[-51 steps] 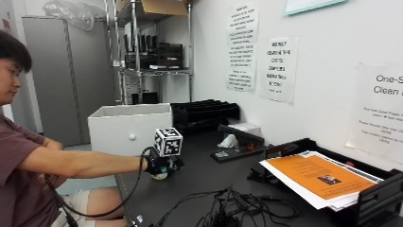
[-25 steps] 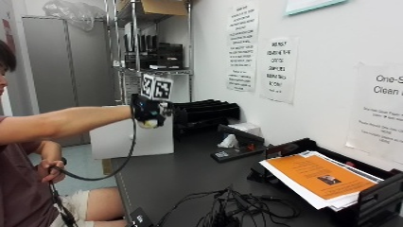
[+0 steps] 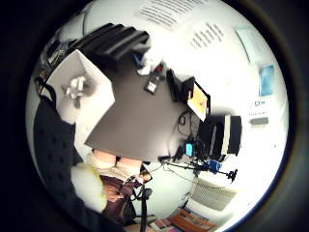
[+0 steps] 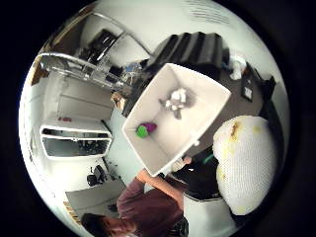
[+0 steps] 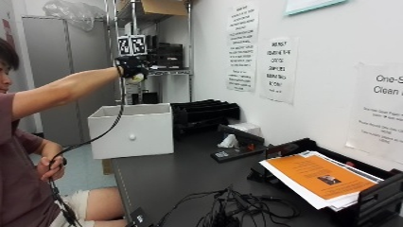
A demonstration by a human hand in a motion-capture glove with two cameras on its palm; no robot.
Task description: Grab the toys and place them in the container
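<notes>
My gloved right hand (image 5: 132, 67) is raised, fingers curled round a white and yellow toy (image 4: 245, 163), with the white container (image 5: 132, 131) below it.

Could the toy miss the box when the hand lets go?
Maybe. The gloved hand holds a pale toy high above the white box, so a drop could bounce out or hit the rim. It might also land on the white toy or green toy already inside.
</notes>
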